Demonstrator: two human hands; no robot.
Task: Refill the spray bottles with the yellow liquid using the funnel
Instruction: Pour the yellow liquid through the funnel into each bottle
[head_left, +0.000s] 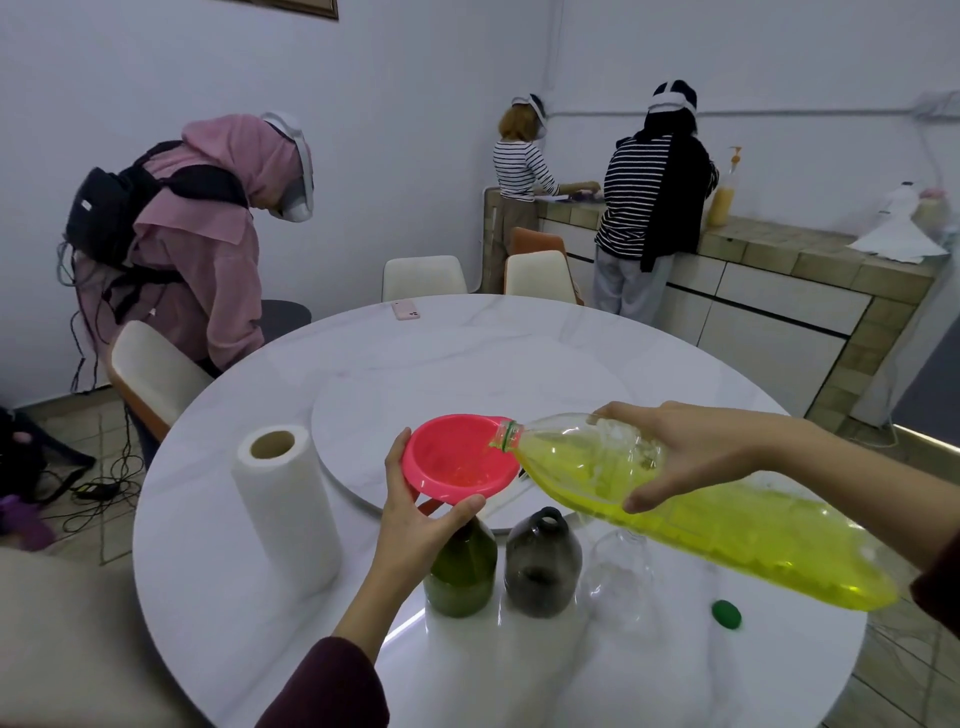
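The right hand (691, 457) grips a large clear plastic bottle of yellow liquid (691, 514), tipped into a pink plastic funnel (457, 460) that the left hand (415, 514) steadies atop one green bottle (460, 571). Pouring too fast could overflow the funnel. One smoky grey bottle (543, 564) and one clear bottle (621, 577) wait beside it, with one green cap (726, 614).

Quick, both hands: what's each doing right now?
Left hand: grips the funnel.
Right hand: grips the tilted bottle.
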